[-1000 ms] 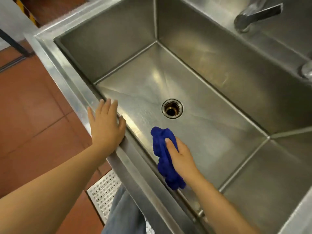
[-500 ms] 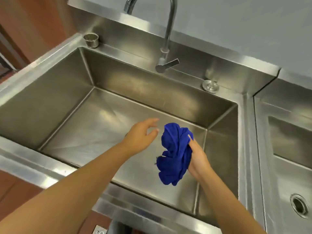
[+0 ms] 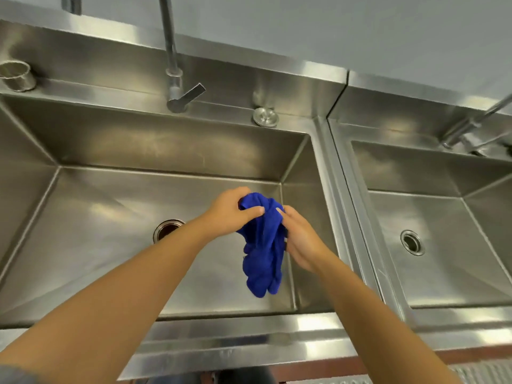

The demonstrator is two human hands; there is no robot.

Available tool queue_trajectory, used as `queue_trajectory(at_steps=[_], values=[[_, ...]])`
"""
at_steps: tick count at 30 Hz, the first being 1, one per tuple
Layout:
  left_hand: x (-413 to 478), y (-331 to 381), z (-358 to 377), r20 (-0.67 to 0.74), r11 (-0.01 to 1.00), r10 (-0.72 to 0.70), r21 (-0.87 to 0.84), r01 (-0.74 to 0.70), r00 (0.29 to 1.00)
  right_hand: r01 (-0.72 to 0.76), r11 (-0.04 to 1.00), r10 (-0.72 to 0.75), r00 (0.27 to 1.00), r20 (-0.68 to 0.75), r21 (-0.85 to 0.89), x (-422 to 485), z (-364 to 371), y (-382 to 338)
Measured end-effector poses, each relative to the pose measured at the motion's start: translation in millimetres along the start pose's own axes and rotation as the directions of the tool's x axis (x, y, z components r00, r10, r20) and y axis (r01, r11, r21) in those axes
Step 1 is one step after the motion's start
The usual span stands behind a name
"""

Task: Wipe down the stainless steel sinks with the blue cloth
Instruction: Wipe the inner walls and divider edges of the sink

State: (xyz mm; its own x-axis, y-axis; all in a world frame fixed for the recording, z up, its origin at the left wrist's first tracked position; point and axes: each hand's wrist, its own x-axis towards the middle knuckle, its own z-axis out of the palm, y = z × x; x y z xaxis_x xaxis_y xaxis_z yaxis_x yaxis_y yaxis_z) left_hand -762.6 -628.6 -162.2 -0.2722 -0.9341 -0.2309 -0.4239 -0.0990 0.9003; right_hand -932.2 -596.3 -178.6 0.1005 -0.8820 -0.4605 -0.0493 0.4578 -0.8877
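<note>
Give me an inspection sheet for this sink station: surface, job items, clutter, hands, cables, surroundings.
Surface: left sink and right sink, steel, side by side.
Job's things: blue cloth, bunched, hanging over the left sink, apparently clear of the steel.
Clutter: metal cup on the back ledge at far left; round plug on the ledge right of the tap.
Grip: left hand pinches the cloth's top; right hand holds its right side.
Cables: nothing seen.
Surroundings: second tap behind the right sink; grey wall; red-brown floor.
</note>
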Motion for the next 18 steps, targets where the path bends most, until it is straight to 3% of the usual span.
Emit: queue_trajectory(at_steps=[4, 11, 14, 18], values=[[8, 0, -1, 0.087, 0.997, -0.005, -0.073, 0.012, 0.996, 0.002, 0.997, -0.012, 0.989, -0.146, -0.071, -3, 10, 10], [18, -17, -22, 0.116, 0.987, 0.008, -0.162, 0.011, 0.993, 0.088, 0.981, -0.055, 0.980, -0.192, 0.170, -10, 45, 18], [23, -24, -22, 0.175, 0.973, -0.010, -0.225, 0.050, 0.984, 0.099, 0.995, -0.092, 0.908, -0.409, -0.004, -14, 48, 24], [21, -33, -10, 0.334, 0.981, 0.035, -0.194, 0.032, 0.942, -0.061, 0.980, -0.076, 0.765, -0.640, -0.189, -25, 33, 36]])
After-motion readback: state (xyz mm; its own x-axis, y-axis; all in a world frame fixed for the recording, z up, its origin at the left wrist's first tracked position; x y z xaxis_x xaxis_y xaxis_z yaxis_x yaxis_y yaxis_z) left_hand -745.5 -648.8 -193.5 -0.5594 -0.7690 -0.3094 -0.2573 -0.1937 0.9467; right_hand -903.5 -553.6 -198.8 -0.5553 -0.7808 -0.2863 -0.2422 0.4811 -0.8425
